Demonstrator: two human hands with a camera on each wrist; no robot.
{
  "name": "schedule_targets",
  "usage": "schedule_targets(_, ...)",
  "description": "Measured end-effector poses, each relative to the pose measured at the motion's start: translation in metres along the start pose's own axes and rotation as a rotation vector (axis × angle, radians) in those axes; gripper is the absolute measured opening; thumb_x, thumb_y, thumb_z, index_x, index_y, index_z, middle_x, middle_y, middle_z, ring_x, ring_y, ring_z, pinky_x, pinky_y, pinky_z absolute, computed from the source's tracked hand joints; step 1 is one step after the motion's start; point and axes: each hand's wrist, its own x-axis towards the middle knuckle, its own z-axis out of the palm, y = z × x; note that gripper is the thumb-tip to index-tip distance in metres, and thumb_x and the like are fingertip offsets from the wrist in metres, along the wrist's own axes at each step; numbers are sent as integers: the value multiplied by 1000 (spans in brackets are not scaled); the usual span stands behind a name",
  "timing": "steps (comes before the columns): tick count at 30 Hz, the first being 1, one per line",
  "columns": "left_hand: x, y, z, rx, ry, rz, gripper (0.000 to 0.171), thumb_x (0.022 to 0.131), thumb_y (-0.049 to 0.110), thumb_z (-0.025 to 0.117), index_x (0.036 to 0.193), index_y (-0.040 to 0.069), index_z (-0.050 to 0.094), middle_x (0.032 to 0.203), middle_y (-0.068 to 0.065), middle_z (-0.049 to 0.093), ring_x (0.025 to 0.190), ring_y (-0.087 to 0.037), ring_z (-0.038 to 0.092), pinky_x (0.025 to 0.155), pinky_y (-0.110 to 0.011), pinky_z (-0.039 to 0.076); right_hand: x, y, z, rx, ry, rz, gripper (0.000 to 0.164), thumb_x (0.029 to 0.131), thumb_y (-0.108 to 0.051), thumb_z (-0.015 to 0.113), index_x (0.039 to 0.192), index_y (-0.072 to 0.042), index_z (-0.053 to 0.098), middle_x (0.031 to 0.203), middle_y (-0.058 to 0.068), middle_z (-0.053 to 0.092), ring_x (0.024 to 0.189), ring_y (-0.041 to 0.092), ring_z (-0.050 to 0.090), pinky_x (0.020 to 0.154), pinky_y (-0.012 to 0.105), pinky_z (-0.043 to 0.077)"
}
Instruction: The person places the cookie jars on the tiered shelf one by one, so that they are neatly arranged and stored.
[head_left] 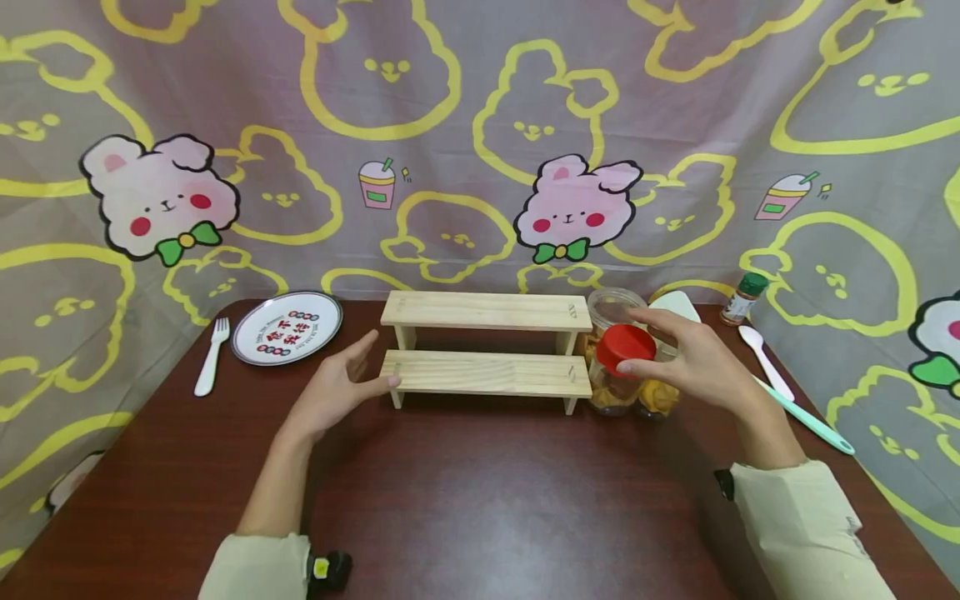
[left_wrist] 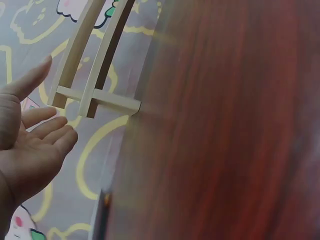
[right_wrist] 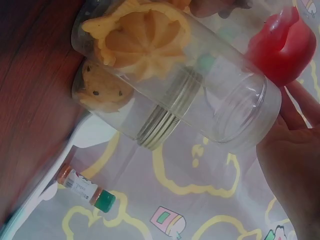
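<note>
My right hand (head_left: 701, 362) is at the red lid (head_left: 626, 346) of a clear jar (head_left: 611, 398), thumb on its near side and fingers round its far side. In the right wrist view the red lid (right_wrist: 285, 45) is partly hidden behind another clear jar (right_wrist: 245, 112), and the fingertips are hidden too. Flower-shaped yellow snacks (right_wrist: 147, 42) show through the plastic. My left hand (head_left: 330, 392) holds nothing, its fingers loosely spread beside the left end of a two-step wooden rack (head_left: 487, 371). In the left wrist view its palm (left_wrist: 37, 150) faces up.
Beyond the red-lidded jar stands another clear jar (head_left: 615, 304). A white plate (head_left: 262, 354) and fork (head_left: 210, 367) lie at the left. Along the right edge are a green-capped spice bottle (head_left: 738, 307), white spoon (head_left: 767, 362) and mint-handled utensil (head_left: 813, 423). A patterned curtain (head_left: 450, 108) hangs behind.
</note>
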Motion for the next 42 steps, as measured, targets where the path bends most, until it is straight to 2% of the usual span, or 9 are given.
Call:
schedule_targets(3,0,-4,2,-103,-30,-12,88,91,24,79,159,0,27,163,-20,25,150,-34,22,123,-47,25,1,0,1,13,3,-18,80,82,-37,86,144,1,53,140,21,57,121,39,55,96,61,54)
schedule_targets(5,0,-6,3,-126,-44,-17,88,92,23,79,159,-1,27,164,-21,25,151,-34,21,123,-47,24,1,0,1,19,5,-28,79,82,-35,87,143,1,54,138,20,58,118,38,56,96,60,55)
schedule_targets(10,4,-11,6,-100,-74,-30,89,91,19,79,157,-6,25,164,-22,22,150,-37,20,123,-49,22,2,1,0,4,8,-29,76,81,-33,88,140,1,56,133,20,60,114,36,57,93,60,56)
schedule_targets(13,5,-14,8,-77,-78,-24,85,92,15,77,155,-11,25,163,-25,22,148,-39,24,121,-49,26,2,2,1,-10,13,-32,73,81,-32,88,139,1,58,130,19,62,112,35,58,89,59,58)
schedule_targets(17,7,-15,9,-77,-67,-6,78,94,8,73,153,-14,27,160,-29,25,145,-39,30,118,-46,32,3,3,2,-32,30,-51,70,80,-33,89,136,0,61,126,18,65,109,35,61,84,57,61)
schedule_targets(23,8,-14,11,-101,-50,-2,74,94,1,71,152,-15,28,159,-30,27,144,-37,32,114,-38,36,4,6,3,-48,37,-67,69,80,-30,89,135,1,63,125,19,66,107,37,63,79,54,63)
schedule_targets(29,8,-16,14,-106,-37,-6,73,93,-2,70,151,-15,29,159,-29,28,144,-35,33,112,-35,38,5,7,2,-65,38,-72,66,79,-27,90,134,0,65,124,18,68,103,33,63,76,42,63)
schedule_targets(34,8,-18,15,-99,-31,-11,72,93,-2,70,151,-15,29,158,-29,29,143,-35,34,112,-35,38,5,7,3,-17,38,-62,64,80,-28,89,132,0,65,122,19,68,103,35,62,72,30,61)
schedule_targets(42,7,-19,17,-103,-30,-24,72,93,-2,70,151,-15,29,159,-29,29,143,-35,34,112,-35,38,4,11,5,29,57,-50,61,81,-25,88,132,0,65,121,17,67,106,35,61,71,25,59)
